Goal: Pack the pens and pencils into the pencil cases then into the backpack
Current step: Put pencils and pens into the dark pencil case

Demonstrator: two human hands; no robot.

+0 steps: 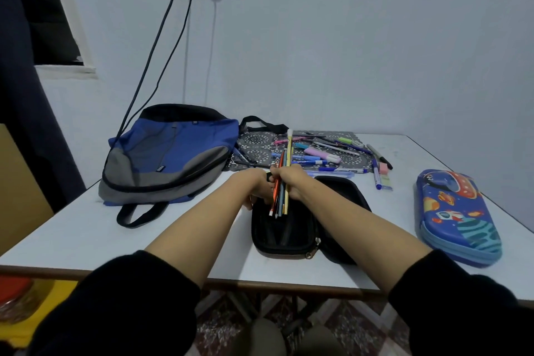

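1 black pencil case (284, 230), 1 blue pencil case (459, 217), 1 backpack (170, 159), 1 bundle of pencils (288, 150), 1 patterned mat (257, 140)

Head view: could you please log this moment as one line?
right hand grips pencils | left hand beside them, grip unclear | black case open below | blue case zipped | backpack lying flat

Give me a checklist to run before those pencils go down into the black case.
1. Black pencil case open: ok.
2. Right hand grips the pencil bundle: ok.
3. Left hand grip on the bundle: cannot tell, seen from behind.
4. Bundle's lower ends over the case's opening: ok.
5. Loose pens on the mat packed: not ok.
6. Backpack open to take the cases: cannot tell.
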